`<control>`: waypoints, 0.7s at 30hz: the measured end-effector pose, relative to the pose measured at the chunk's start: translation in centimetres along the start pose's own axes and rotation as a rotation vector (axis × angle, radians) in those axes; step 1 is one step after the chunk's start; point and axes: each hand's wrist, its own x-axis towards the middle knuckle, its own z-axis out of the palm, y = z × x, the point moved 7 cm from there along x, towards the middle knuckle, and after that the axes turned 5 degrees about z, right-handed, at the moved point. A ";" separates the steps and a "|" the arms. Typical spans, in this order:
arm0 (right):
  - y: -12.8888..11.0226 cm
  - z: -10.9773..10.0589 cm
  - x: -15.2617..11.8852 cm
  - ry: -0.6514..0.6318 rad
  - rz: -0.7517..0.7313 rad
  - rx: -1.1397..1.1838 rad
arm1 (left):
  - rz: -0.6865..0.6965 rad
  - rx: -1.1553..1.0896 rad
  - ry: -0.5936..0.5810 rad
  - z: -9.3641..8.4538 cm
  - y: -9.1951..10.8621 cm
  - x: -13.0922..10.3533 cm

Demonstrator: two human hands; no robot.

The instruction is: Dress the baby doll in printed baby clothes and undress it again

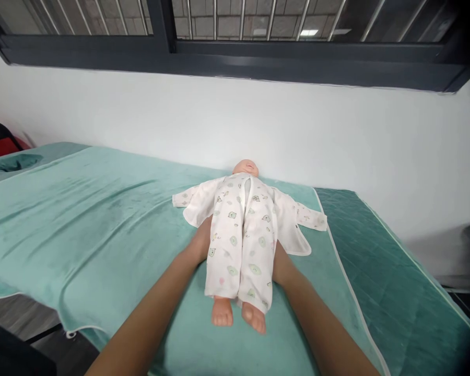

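A baby doll [246, 167] lies on its back, head toward the wall and bare feet toward me. Printed white trousers [255, 240] cover its legs and reach high up the body. Beneath them a white baby jacket [293, 235] is spread, with both sleeves stretched out sideways. My left hand [204, 239] is against the left edge of the trousers, its fingers hidden behind the cloth and the doll. On the opposite side, my right hand [282, 263] is tucked in beside the trousers, its fingers also out of sight.
A light green sheet [113, 219] covers the bed, with a darker quilted cover [368, 250] at the right. A white wall [141, 115] and a dark window frame [258, 62] stand behind. A face hole [18, 162] is at the far left.
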 end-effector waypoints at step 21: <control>1.7 -1.3 -2.3 0.033 -0.076 -0.612 | 0.338 0.571 0.007 -1.4 0.4 -5.0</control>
